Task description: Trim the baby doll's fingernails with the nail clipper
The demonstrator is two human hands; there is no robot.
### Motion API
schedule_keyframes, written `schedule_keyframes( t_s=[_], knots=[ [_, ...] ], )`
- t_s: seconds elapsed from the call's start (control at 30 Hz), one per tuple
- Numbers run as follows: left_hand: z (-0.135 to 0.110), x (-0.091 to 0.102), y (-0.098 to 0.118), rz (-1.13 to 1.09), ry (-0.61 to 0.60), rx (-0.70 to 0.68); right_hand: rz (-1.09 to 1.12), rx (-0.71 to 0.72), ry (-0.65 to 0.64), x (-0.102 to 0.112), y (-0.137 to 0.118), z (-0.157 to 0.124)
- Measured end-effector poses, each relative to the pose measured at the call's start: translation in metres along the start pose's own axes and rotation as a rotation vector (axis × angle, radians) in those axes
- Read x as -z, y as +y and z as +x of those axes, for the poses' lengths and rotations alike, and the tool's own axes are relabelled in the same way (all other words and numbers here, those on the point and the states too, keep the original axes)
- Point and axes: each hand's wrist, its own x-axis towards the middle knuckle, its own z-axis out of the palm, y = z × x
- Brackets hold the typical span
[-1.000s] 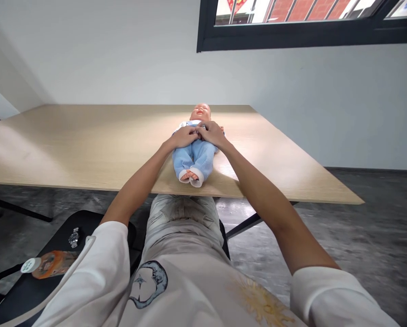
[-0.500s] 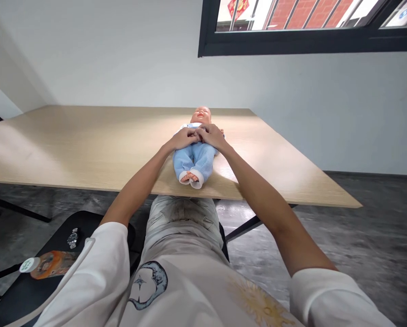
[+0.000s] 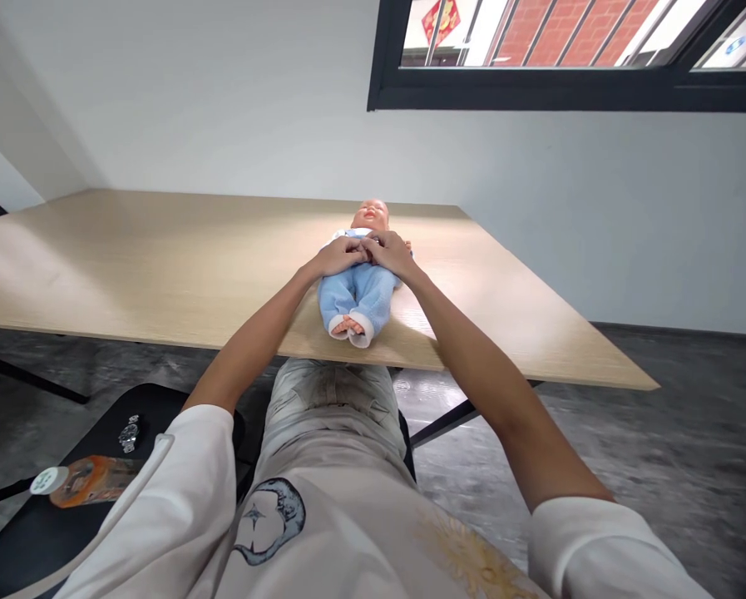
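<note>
A baby doll [image 3: 355,293] lies on its back at the middle of the pale wood surface [image 3: 160,266], its head toward the far edge and its bare feet near the edge closest to the person, just above centre frame. It wears pale blue trousers with white cuffs and a top mostly hidden by the hands. The left hand [image 3: 340,256] and right hand [image 3: 392,254] reach in from either side and meet over the doll's middle, fingers curled down and touching at the fingertips. The grip of each hand looks partly closed, but whether they pinch the clothing or just rest there I cannot tell. The doll looks light, probably with a firm vinyl head and feet, though the body under the cloth may be softer. The trunk looks the surest place to take hold, with a palm behind the head, since loose clothing could slide and the limbs may swing. At the lower left, a wristwatch [image 3: 129,433] and an orange-labelled bottle [image 3: 89,481] lie on a black seat [image 3: 29,520] — both well apart from the doll.
</note>
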Motion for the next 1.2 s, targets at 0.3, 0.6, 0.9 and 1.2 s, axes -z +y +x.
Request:
schedule_keyframes(
  t_s=[0.3, 0.6, 0.9, 1.2],
  knots=[
    [-0.0001, 0.0005, 0.0007, -0.002, 0.001, -0.004, 0.011, 0.005, 0.006, 0.0008, -0.0033, -0.0025],
    [-0.0009, 0.0011, 0.0007, 0.004, -0.002, 0.002, 0.021, -0.001, 0.004, 0.0005, -0.0038, -0.0019],
    [0.0002, -0.0001, -0.0012, 0.006, -0.011, -0.011, 0.006, -0.009, 0.013, 0.0005, -0.0046, -0.0022],
    [-0.0001, -0.0002, -0.0007, 0.031, -0.006, -0.013, -0.009, -0.009, 0.001, 0.0009, -0.0036, -0.0008]
  ],
)
